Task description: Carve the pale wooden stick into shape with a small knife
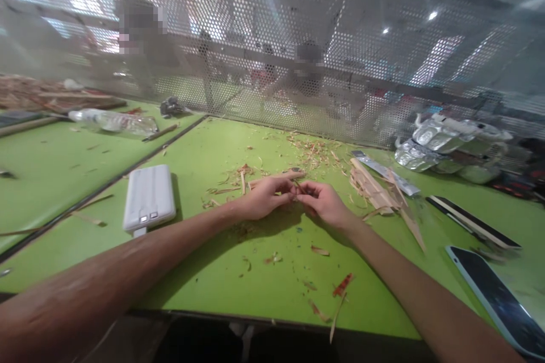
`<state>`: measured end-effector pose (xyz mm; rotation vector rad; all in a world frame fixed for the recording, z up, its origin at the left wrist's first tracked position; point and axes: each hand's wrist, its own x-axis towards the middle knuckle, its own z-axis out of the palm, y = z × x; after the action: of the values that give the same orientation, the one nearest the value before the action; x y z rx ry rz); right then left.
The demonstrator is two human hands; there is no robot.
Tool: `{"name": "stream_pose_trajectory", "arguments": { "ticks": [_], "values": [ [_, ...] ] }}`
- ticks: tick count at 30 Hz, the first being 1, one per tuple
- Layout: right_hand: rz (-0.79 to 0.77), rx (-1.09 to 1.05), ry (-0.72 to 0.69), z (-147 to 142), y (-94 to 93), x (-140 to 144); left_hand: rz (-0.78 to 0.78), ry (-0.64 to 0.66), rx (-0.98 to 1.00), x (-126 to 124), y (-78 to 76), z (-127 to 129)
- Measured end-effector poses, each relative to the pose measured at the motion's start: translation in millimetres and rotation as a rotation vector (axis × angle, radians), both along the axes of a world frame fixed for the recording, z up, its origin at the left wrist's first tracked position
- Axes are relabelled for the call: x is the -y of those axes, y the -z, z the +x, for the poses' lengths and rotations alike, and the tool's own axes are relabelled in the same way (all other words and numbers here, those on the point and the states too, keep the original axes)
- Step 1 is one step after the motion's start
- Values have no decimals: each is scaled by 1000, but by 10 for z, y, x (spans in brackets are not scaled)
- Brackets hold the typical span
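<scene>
My left hand (268,197) and my right hand (324,203) meet over the middle of the green table (230,272). Fingertips of both are pinched together around a small thin brownish piece (300,187); most of it is hidden by the fingers, so its kind does not show. Just behind the left fingers lies a pale wood strip (293,173) with a dark spot at its end. Wood shavings (317,150) are scattered beyond the hands. Several thin wood slats (374,188) lie to the right of my right hand.
A white power bank (150,195) lies left, a phone (496,295) at the right edge. Behind the slats are a clear packet (385,173) and foil-like packages (447,142). A plastic bottle (114,122) lies far left. A perforated metal screen (255,51) borders the back; people show behind it.
</scene>
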<state>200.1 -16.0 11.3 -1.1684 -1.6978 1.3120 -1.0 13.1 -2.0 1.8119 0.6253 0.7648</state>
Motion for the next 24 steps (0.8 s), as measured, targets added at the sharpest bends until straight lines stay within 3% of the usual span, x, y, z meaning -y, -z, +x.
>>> {"name": "stream_pose_trajectory", "arguments": {
  "ticks": [7,12,24],
  "values": [
    [-76,-71,3,16,33,-23,-2,-7,37,40,-41,27],
    [-2,-45,18,14,24,-43,-35,-65,51,41,-17,37],
    [105,36,62,-42,-27,-13,-115,-31,98,-11,59,46]
  ]
}}
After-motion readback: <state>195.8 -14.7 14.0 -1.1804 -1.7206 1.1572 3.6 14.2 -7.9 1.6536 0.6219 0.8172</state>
